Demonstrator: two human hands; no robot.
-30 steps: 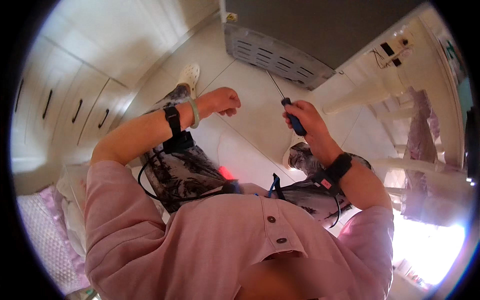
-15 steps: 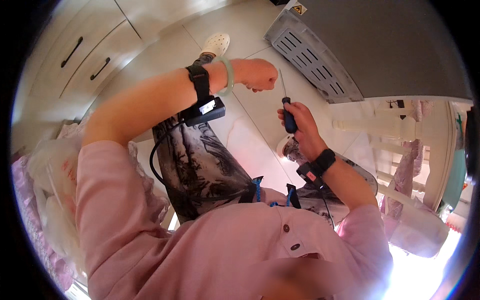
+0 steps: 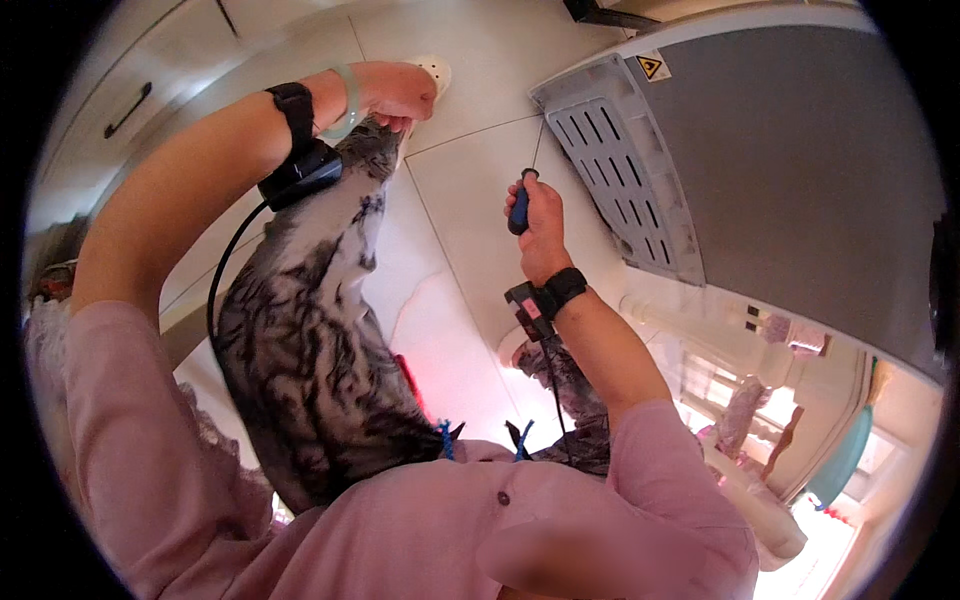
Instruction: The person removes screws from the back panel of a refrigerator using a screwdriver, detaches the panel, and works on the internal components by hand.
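My right hand [image 3: 545, 228] grips a screwdriver [image 3: 518, 212] by its dark blue and black handle. Its thin metal shaft points up and away, close to the slotted grey panel [image 3: 625, 185] at the end of a large grey appliance [image 3: 800, 170]; I cannot tell whether the tip touches it. Farther left, my left hand [image 3: 400, 92] is curled into a fist over my shin, beside my white shoe [image 3: 436, 72]. Whatever those fingers hold, if anything, is hidden. A pale green bangle [image 3: 350, 105] circles the left wrist.
Light floor tiles [image 3: 480, 160] spread between my legs. White cabinetry with a dark handle [image 3: 128, 110] stands at left. On the right are white furniture legs [image 3: 660, 312] and a teal object [image 3: 842, 460]. Cables run from boxes strapped to both wrists.
My left fist has moved left, away from the screwdriver's tip. The view has shifted, and the screwdriver now appears closer to the slotted panel, still in my right hand.
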